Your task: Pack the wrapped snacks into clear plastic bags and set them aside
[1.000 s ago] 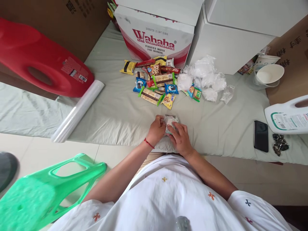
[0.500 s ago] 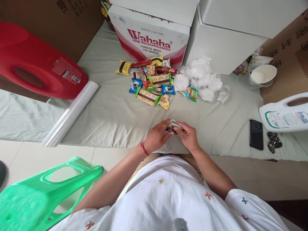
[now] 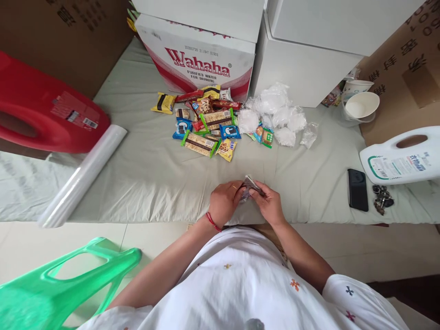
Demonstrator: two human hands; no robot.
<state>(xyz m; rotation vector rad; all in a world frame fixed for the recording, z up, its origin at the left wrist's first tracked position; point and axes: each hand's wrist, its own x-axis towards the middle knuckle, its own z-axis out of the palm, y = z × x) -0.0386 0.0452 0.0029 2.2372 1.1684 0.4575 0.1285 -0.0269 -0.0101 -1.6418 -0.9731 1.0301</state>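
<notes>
Near the front edge of the cloth-covered surface, my left hand (image 3: 224, 200) and my right hand (image 3: 268, 201) are both closed on a small wrapped snack (image 3: 250, 185). Its wrapper looks dark and partly clear; fingers cover much of it, so its exact kind is hidden. Beyond my hands lies a pile of packaged snacks: green-ended bars (image 3: 200, 144), blue packets (image 3: 230, 132) and yellow packets (image 3: 227, 150). Just right of that pile are several crumpled clear plastic bundles (image 3: 275, 98), with a green snack packet (image 3: 264, 136) at their front.
Behind the snacks stands a Wahaha carton (image 3: 199, 59). To the left are a red jug (image 3: 51, 105), a clear plastic roll (image 3: 85, 174) and a green stool (image 3: 68, 284). Paper cups (image 3: 362, 106), a white detergent bottle (image 3: 402, 158), a black phone (image 3: 358, 190) and keys (image 3: 382, 200) lie right.
Both hands have turned the snack so that its wrapper stands more upright between the fingers. The whole view has shifted slightly, with the surroundings appearing further left.
</notes>
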